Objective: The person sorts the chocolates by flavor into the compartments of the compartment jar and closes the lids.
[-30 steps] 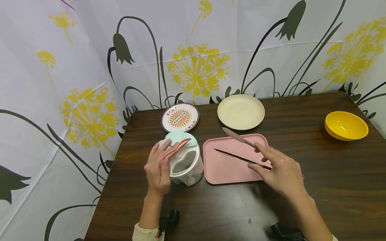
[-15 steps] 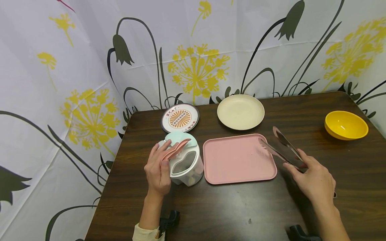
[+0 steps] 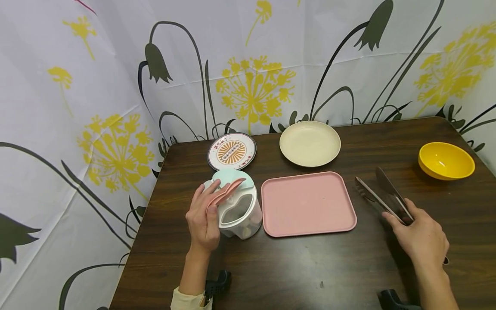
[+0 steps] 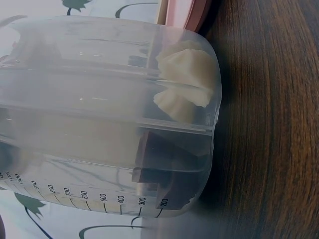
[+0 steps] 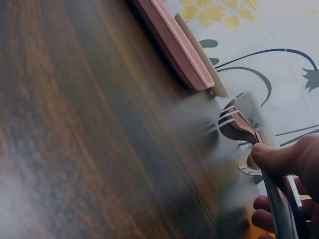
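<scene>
In the head view, my left hand (image 3: 203,221) holds the raised pink lid (image 3: 226,193) of a clear storage container (image 3: 252,221) between thumb and fingers. The container's other lid, pale mint (image 3: 232,174), lies flat. Through its wall, the left wrist view shows cream-coloured pleated pieces (image 4: 187,69) like dumplings and dark brown blocks (image 4: 169,164). My right hand (image 3: 420,237) grips metal tongs (image 3: 381,202) right of the pink tray (image 3: 310,206), their arms spread with nothing between the tips. The right wrist view shows a slotted tip (image 5: 237,124) on the tongs.
Behind the container lies a patterned plate (image 3: 231,151), and behind the tray a cream plate (image 3: 310,144). A yellow bowl (image 3: 445,161) stands at the far right of the dark wooden table (image 3: 290,271). A printed cloth hangs behind.
My right hand has carried the tongs rightward from over the pink tray to the table beyond its right edge. The left hand and the container have stayed in place.
</scene>
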Demonstrator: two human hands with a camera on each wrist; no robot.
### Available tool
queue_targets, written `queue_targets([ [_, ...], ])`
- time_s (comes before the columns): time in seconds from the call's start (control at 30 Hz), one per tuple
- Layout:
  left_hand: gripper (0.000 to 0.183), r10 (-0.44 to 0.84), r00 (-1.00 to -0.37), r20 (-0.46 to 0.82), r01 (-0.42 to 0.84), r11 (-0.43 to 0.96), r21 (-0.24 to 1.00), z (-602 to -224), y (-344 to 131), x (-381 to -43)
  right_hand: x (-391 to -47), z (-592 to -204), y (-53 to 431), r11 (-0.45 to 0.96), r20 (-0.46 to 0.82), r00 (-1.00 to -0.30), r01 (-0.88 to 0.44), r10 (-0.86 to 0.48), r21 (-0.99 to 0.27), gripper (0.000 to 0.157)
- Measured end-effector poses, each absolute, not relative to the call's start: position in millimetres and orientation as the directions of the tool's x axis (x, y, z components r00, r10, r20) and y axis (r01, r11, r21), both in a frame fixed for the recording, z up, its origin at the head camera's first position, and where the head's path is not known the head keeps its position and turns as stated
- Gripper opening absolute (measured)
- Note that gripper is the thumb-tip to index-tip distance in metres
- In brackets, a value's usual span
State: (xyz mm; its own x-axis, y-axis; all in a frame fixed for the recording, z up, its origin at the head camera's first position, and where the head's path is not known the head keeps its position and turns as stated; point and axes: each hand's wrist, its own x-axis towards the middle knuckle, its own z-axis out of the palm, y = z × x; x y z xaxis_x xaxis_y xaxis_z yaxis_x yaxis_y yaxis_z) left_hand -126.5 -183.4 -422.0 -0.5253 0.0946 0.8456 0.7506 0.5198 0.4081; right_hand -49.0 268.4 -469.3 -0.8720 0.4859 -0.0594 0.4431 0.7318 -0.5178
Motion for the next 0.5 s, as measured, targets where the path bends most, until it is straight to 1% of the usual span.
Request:
queue_targets([
  [0.17,0.04,0.094,-0.529,0.844,0.749,0.519,0.411,-421.8,-183.0,-126.3,-49.2,-471.0,270.1,0.72,-0.047,-0.862,0.45,0.504,-0.528,0.083],
  [0.5,0.041,0.095,-0.524,0.846,0.75,0.522,0.406,-422.0,-183.3,-126.7,-48.8,-473.0,271.9,0.721,-0.034,-0.864,0.441,0.503,-0.535,0.083],
])
